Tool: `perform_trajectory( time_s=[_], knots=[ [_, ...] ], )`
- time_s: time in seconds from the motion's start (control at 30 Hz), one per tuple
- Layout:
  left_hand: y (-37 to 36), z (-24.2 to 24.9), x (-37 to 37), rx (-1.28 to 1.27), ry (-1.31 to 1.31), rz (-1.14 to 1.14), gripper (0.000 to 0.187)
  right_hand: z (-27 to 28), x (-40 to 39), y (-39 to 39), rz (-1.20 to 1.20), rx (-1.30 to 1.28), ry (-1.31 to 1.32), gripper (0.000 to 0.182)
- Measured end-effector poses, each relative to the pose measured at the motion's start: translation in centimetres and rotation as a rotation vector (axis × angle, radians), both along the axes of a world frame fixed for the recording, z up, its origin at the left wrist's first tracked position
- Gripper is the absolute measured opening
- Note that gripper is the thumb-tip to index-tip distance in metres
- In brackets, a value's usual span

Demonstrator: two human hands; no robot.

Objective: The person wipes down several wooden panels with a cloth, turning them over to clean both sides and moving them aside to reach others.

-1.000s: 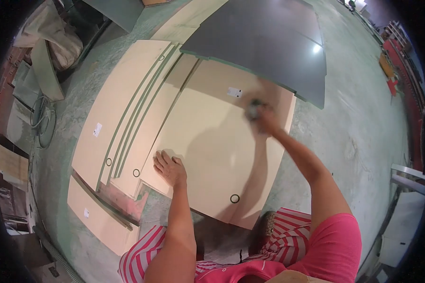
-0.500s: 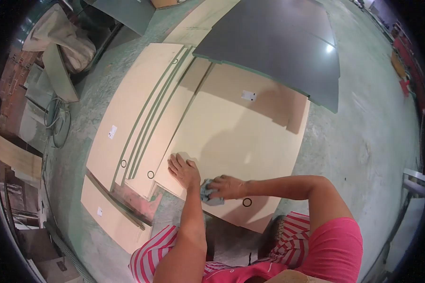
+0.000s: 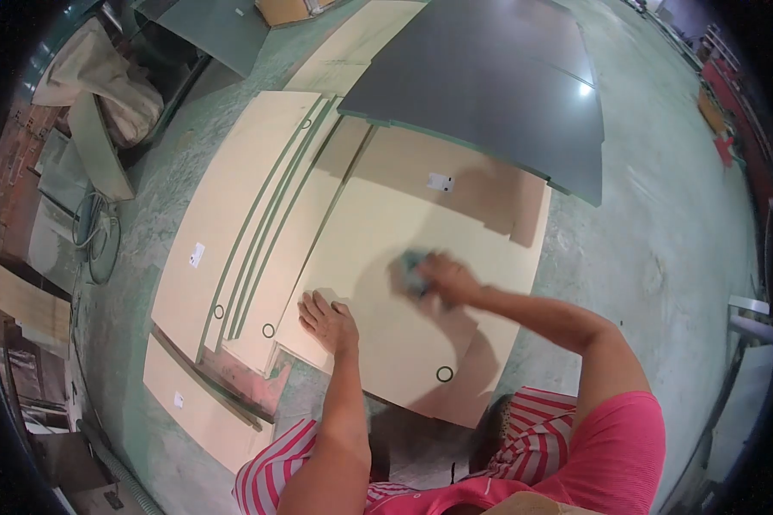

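A large pale board (image 3: 361, 249) lies flat in front of me, with a white label (image 3: 440, 182) toward its far end and a dark ring mark (image 3: 444, 374) near its close edge. My left hand (image 3: 328, 321) rests on the board's left edge, fingers spread and pressing down. Over the middle of the board, my right hand (image 3: 449, 279) grips a grey-blue cloth (image 3: 414, 273), slightly smeared by motion. The cloth overlaps the board's surface in this view.
Narrower pale panels (image 3: 199, 206) with green edges lie in stacks to the left. Dark grey panels (image 3: 481, 69) cover the board's far end. A hose (image 3: 94, 236) and a draped sack (image 3: 103, 77) are at the left, on and above the concrete floor (image 3: 644, 283).
My right hand has swept the cloth from beside my left hand, forward and to the right across the board. The left hand stays on the board's edge. The view has shifted slightly.
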State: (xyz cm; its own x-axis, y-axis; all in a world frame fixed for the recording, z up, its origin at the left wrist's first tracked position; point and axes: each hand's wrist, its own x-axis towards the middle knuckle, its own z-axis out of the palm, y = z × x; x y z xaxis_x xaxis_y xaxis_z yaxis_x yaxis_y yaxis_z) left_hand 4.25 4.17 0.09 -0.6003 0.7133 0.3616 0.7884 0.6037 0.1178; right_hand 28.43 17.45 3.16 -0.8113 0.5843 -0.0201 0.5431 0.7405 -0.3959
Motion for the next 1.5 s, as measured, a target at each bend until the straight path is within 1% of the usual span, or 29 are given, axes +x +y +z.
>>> perform_trajectory(
  time_s=[0.07, 0.13, 0.2, 0.33, 0.37, 0.4, 0.5, 0.6, 0.67, 0.77, 0.8, 0.83, 0.87, 0.93, 0.97, 1.0, 1.03, 1.07, 1.1, 1.13, 1.17, 1.27, 1.3, 1.33, 1.37, 1.4, 1.43, 1.47, 1.5],
  knots=[
    [0.1, 0.2, 0.3, -0.008, -0.020, 0.009, 0.043, 0.5, -1.5, -5.7, 0.295, -0.026, 0.095, 0.044],
    [0.1, 0.4, 0.3, -0.016, -0.030, 0.024, 0.043, 0.8, -2.1, -8.6, 0.588, 0.097, 0.199, 0.039],
    [0.0, 0.5, 0.3, -0.023, -0.020, 0.015, 0.043, 0.6, -2.1, -8.5, 0.579, 0.078, 0.208, 0.040],
    [0.0, 0.2, 0.2, -0.033, -0.042, 0.030, 0.043, -0.8, 0.7, -1.9, 0.230, 0.158, 0.132, 0.059],
    [0.0, 0.2, 0.2, -0.041, -0.041, 0.032, 0.043, -2.2, 1.5, 0.8, 0.142, 0.183, 0.070, 0.057],
    [0.1, 0.2, 0.2, -0.047, -0.039, 0.035, 0.044, -0.2, 2.4, 2.7, -0.033, 0.157, 0.022, 0.051],
    [0.0, 0.3, 0.2, -0.061, -0.038, 0.036, 0.044, 0.9, 4.8, 7.7, -0.435, 0.090, 0.098, 0.037],
    [0.0, 0.1, 0.2, -0.056, -0.034, 0.034, 0.045, 4.2, 3.7, 5.5, -0.410, -0.040, 0.100, 0.037],
    [0.0, -0.2, 0.1, -0.062, -0.037, 0.039, 0.045, 2.6, 1.9, 0.6, -0.157, -0.070, 0.077, 0.041],
    [0.0, 0.1, 0.2, -0.061, -0.041, 0.036, 0.045, 2.7, -0.3, -7.6, 0.461, -0.047, 0.013, 0.044],
    [0.0, 0.4, 0.2, -0.057, -0.047, 0.031, 0.045, 3.2, -0.5, -9.3, 0.585, -0.146, 0.042, 0.044],
    [0.0, 0.4, 0.2, -0.059, -0.041, 0.035, 0.045, 2.1, -0.6, -10.4, 0.709, -0.106, -0.008, 0.050],
    [0.0, 0.3, 0.2, -0.061, -0.033, 0.038, 0.045, 1.5, -0.5, -10.1, 0.716, -0.107, -0.003, 0.050],
    [0.1, 0.2, 0.1, -0.062, -0.032, 0.048, 0.045, 0.0, 0.3, -8.7, 0.659, 0.016, 0.011, 0.054],
    [0.1, 0.2, 0.0, -0.062, -0.037, 0.045, 0.045, -0.1, 0.5, -6.9, 0.525, -0.013, 0.073, 0.057],
    [0.1, 0.2, 0.1, -0.062, -0.042, 0.040, 0.044, -0.2, 1.1, -4.8, 0.407, -0.028, -0.062, 0.059],
    [0.0, 0.3, 0.2, -0.060, -0.047, 0.038, 0.044, -2.2, 2.4, -2.1, 0.323, 0.147, 0.104, 0.060],
    [0.0, 0.3, 0.2, -0.052, -0.038, 0.039, 0.044, -0.1, 2.3, 0.1, 0.063, 0.037, -0.077, 0.054],
    [0.0, 0.4, 0.2, -0.043, -0.028, 0.039, 0.044, -0.7, 3.4, 2.8, -0.070, 0.135, -0.016, 0.045],
    [0.1, 0.5, 0.3, -0.040, -0.027, 0.032, 0.044, 1.3, 3.6, 4.5, -0.274, 0.090, 0.051, 0.037],
    [0.1, 0.5, 0.3, -0.050, -0.047, 0.040, 0.044, 1.5, 4.3, 6.6, -0.380, 0.102, 0.042, 0.040],
    [0.2, 0.5, 0.2, -0.056, -0.057, 0.040, 0.044, 3.7, 4.1, 6.5, -0.406, 0.053, 0.082, 0.039],
    [0.0, 0.4, 0.3, -0.056, -0.050, 0.038, 0.044, 4.1, 3.0, 4.6, -0.347, -0.071, 0.068, 0.044],
    [-0.1, 0.1, 0.3, -0.061, -0.058, 0.034, 0.044, 4.0, 1.5, 1.6, -0.254, -0.027, 0.000, 0.048],
    [-0.1, -0.1, 0.1, -0.057, -0.050, 0.030, 0.045, 3.6, 0.6, -0.9, -0.013, -0.059, -0.065, 0.052],
    [0.0, -0.4, 0.0, -0.053, -0.038, 0.027, 0.045, 1.4, 0.0, -4.4, 0.154, -0.013, 0.065, 0.055],
    [0.2, -0.6, 0.0, -0.061, -0.035, 0.024, 0.045, 2.8, -0.6, -7.2, 0.359, -0.092, 0.044, 0.056],
    [0.4, -0.7, 0.0, -0.038, -0.029, 0.022, 0.045, 2.9, -1.4, -9.5, 0.556, -0.157, -0.040, 0.053],
    [-0.1, -0.9, -0.1, -0.029, -0.024, 0.021, 0.045, 2.5, -1.0, -10.7, 0.667, -0.081, 0.010, 0.050]
  ],
)
